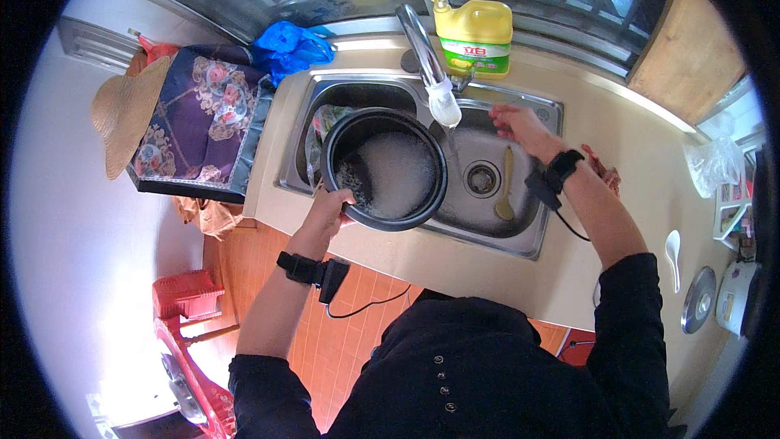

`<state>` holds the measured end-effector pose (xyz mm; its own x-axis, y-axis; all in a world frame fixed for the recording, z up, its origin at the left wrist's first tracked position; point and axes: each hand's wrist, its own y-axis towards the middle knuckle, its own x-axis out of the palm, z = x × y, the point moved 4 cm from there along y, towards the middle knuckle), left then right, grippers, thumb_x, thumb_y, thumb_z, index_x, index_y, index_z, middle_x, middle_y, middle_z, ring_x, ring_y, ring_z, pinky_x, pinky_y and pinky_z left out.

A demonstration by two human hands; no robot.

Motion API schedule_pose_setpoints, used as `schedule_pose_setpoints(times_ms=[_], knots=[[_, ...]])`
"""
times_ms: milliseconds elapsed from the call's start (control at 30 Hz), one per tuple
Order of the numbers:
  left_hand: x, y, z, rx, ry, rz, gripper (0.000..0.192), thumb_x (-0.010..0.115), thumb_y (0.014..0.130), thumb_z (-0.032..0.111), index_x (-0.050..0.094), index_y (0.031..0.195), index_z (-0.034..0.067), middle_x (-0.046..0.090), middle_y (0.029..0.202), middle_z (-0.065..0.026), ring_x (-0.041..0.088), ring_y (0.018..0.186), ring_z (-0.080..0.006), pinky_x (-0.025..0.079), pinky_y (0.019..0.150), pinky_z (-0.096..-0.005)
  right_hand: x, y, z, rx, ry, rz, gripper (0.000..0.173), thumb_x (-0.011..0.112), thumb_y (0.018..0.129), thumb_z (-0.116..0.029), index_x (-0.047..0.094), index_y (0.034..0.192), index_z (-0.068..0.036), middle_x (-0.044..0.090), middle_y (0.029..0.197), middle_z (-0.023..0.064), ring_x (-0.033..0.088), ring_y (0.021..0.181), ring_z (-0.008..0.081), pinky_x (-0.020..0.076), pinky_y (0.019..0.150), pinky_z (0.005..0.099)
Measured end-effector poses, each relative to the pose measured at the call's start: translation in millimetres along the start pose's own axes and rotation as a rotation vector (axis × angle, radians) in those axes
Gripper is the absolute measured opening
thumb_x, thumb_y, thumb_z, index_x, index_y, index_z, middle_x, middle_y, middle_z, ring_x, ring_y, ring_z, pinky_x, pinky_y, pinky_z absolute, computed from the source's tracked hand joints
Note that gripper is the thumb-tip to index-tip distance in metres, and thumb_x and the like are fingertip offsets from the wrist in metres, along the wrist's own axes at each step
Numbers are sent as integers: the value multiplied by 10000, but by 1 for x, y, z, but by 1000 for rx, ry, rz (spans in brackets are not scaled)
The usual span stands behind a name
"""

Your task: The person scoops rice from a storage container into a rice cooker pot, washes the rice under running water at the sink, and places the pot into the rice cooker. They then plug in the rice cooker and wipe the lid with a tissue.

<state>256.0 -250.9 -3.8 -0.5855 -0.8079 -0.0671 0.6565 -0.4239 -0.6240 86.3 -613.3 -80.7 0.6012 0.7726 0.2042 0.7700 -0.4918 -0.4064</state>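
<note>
My left hand (326, 213) grips the near rim of a black inner cooking pot (332, 158), its thumb over the edge. Whitish grains, apparently rice, lie wet in the pot (396, 171), which is held above the divider and left bowl of the steel sink. Water runs from the chrome faucet (423, 49) into the right bowl, just beside the pot. My right hand (518, 127) hangs over the back of the right bowl (463, 216), fingers loosely bent and holding nothing visible. Under it, a yellowish spoon (506, 195) lies beside the drain (481, 178).
A yellow detergent jug (475, 36) stands behind the faucet. A plastic bag (314, 140) sits in the left bowl. Blue plastic bag (289, 49), straw hat (125, 116) and flowered cloth (201, 116) are left. White spoon (672, 256) and pot lid (699, 300) lie right.
</note>
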Motion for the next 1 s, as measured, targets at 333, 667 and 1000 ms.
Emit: schedule_pose_setpoints(times_ms=[333, 667, 1000], knots=[[8, -4, 20, 11, 157, 94, 570, 542, 594, 0, 397, 1140, 78, 548, 844, -83, 595, 605, -204, 546, 498, -366, 14, 69, -6, 37, 0, -153, 99, 520, 846, -155, 501, 937, -122, 472, 849, -33, 491, 825, 92, 481, 723, 274], [17, -4, 32, 37, 244, 175, 621, 542, 581, 3, 398, 1178, 95, 558, 879, -98, 603, 655, -224, 540, 518, -368, 21, 72, -21, -30, -102, -188, 251, 547, 822, -136, 482, 1062, -100, 478, 964, -39, 487, 860, 86, 465, 777, 295], [39, -13, 52, 127, 357, 198, 768, 526, 550, -6, 335, 1286, 98, 546, 888, -90, 558, 746, -203, 496, 594, -316, 19, 60, 7, 16, -99, -131, 272, 555, 813, -104, 494, 1078, -87, 522, 978, -16, 516, 820, 87, 471, 695, 266]])
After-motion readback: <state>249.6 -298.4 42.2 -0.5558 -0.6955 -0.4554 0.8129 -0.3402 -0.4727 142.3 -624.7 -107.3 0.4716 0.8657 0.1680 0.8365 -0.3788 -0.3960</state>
